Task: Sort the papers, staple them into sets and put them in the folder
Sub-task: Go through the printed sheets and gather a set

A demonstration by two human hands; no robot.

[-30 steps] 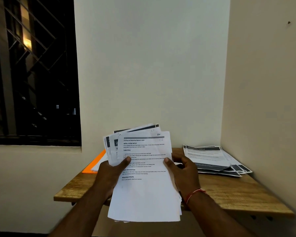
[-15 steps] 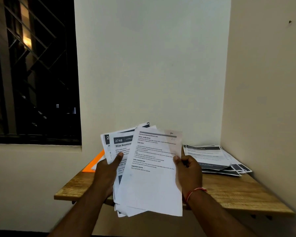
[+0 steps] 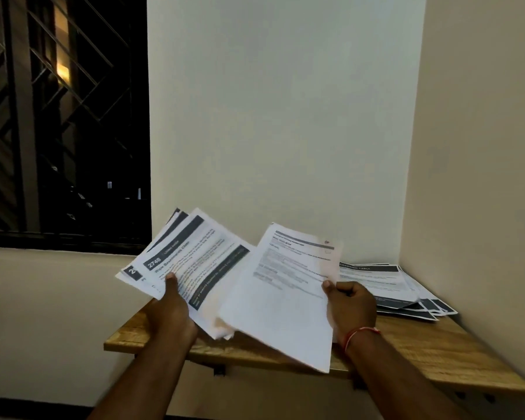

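Head view is showing both arms reaching forward over a wooden wall-mounted table (image 3: 437, 353) set in a room corner. The left hand (image 3: 170, 310) is gripping a fanned stack of printed papers (image 3: 191, 262), thumb lying on the top page and fingers curling underneath, and the stack is tilting up and to the left above the table's left part. Its top page is carrying a dark header band with the number 2748, and a second dark band is crossing the page lower down. The right hand (image 3: 353, 304) is pinching a single printed sheet (image 3: 285, 298) by its right edge, thumb on the face and the other fingers curled behind it. That sheet is hanging in the air between the two hands, its left side overlapping the lower right part of the stack; its print is too blurred to read. A red thread bracelet (image 3: 358, 334) is circling the right wrist. A loose pile of papers (image 3: 385, 286) with dark header bands is lying on the table in the far right corner, just beyond the right hand, its sheets slightly fanned. A dark window with a metal grille (image 3: 58, 116) is filling the upper left, beside a pale wall (image 3: 285, 116).
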